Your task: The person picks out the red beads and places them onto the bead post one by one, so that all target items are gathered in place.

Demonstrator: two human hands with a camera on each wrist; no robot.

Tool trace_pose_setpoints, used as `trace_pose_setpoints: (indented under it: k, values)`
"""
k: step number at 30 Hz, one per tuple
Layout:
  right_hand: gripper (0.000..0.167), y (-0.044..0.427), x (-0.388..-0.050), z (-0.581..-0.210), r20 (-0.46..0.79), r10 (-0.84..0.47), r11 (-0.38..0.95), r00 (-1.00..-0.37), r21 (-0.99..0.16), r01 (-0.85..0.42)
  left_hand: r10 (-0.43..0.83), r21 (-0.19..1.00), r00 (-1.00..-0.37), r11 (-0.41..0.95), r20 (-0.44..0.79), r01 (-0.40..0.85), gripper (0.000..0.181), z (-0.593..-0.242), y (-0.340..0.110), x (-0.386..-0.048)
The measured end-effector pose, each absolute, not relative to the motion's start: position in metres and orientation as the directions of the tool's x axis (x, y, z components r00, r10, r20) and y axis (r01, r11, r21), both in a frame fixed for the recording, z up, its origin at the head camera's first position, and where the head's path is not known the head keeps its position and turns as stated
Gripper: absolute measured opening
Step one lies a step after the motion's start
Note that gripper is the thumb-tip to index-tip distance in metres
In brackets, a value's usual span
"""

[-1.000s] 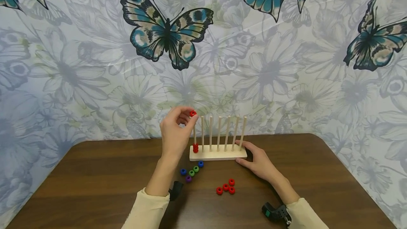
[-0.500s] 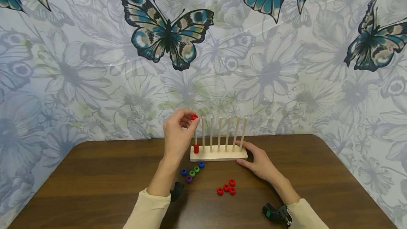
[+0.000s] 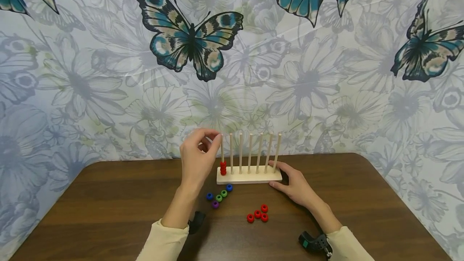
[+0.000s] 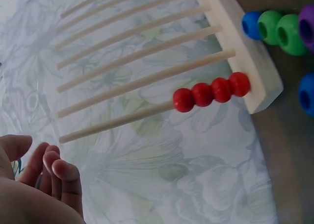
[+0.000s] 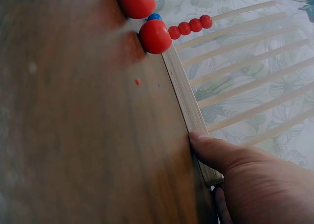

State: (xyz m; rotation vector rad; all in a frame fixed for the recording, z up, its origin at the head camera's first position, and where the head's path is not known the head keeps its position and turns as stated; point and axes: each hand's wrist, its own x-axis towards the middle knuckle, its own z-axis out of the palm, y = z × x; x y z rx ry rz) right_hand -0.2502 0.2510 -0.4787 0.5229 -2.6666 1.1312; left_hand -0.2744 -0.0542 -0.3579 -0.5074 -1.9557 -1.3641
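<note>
A pale wooden rack (image 3: 250, 177) with several upright pegs stands on the table. Several red beads (image 4: 201, 94) are stacked at the base of its leftmost peg (image 4: 117, 122). At that peg's top is my left hand (image 3: 198, 154), holding nothing; in the left wrist view its fingers (image 4: 66, 177) are loosely bent, apart from the peg tip. My right hand (image 3: 295, 184) grips the rack's right end, and its thumb (image 5: 211, 148) presses the front edge in the right wrist view.
Loose red beads (image 3: 257, 214) lie in front of the rack. Nearer its left end are two blue beads (image 3: 209, 196), two green beads (image 3: 219, 198) and a purple bead (image 3: 215, 204) on the brown table (image 3: 119, 212). Behind hangs a butterfly-patterned cloth (image 3: 304, 104).
My left hand has let go of the red bead, which has dropped onto the stack on the leftmost peg. That hand has shifted slightly left; my right hand has stayed put.
</note>
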Motion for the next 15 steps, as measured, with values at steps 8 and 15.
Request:
trace_pose_setpoints:
  k: [8, 15]
  values:
    - [0.063, 0.249, -0.248, -0.479, 0.301, -0.240, 0.644, -0.923, -0.662, -0.384, 0.052, 0.652, -0.715, 0.366, 0.698, 0.664, 0.004, -0.377, -0.064, -0.269]
    - [0.063, 0.249, -0.247, -0.477, 0.297, -0.233, 0.647, -0.926, -0.664, -0.376, 0.176, 0.630, -0.740, 0.422, 0.649, 0.652, 0.006, -0.391, -0.072, -0.263]
